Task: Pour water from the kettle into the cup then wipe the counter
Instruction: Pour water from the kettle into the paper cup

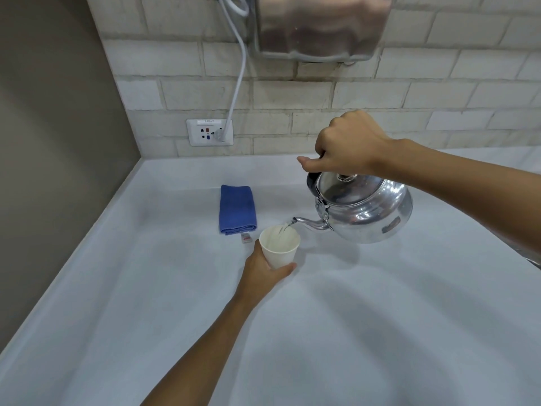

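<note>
White socket plate (209, 132), label "9PP-2"

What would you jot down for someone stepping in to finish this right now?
Right hand: closed on the handle of the kettle, which is tilted with its spout over the cup.
Left hand: fingers wrapped round the white cup, steadying it from the near side.
Water is running from the spout into the cup, so the pour is under way, not finished.
The folded blue cloth lies untouched on the counter, just behind and left of the cup.
Left to do: stop pouring, set the kettle down, then wipe the counter with the cloth.
</note>
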The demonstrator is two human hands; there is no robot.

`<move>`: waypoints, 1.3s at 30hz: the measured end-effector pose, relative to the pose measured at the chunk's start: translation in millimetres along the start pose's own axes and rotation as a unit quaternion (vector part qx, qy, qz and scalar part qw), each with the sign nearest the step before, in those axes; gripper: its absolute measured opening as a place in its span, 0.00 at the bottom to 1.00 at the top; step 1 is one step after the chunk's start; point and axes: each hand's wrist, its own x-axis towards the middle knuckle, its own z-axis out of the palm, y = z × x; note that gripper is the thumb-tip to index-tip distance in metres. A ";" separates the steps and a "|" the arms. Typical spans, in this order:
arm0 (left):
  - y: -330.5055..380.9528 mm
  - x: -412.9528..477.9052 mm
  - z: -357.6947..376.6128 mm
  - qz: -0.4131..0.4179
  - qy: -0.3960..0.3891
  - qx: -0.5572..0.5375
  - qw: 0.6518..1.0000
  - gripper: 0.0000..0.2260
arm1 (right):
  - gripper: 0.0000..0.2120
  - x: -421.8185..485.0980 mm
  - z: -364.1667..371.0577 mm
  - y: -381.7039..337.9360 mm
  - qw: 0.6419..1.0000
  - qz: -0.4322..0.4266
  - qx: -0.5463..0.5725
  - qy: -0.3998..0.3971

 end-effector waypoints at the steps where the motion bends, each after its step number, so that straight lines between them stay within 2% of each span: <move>1: 0.0 0.1 0.1 0.000 0.000 0.000 1.000 0.37 | 0.28 -0.4 -0.5 0.4 1.000 0.000 -0.002 0.000; 39: 0.0 0.0 -0.6 -0.006 0.002 -0.003 1.000 0.37 | 0.29 -3.8 -11.5 6.2 0.999 -0.014 -0.029 -0.002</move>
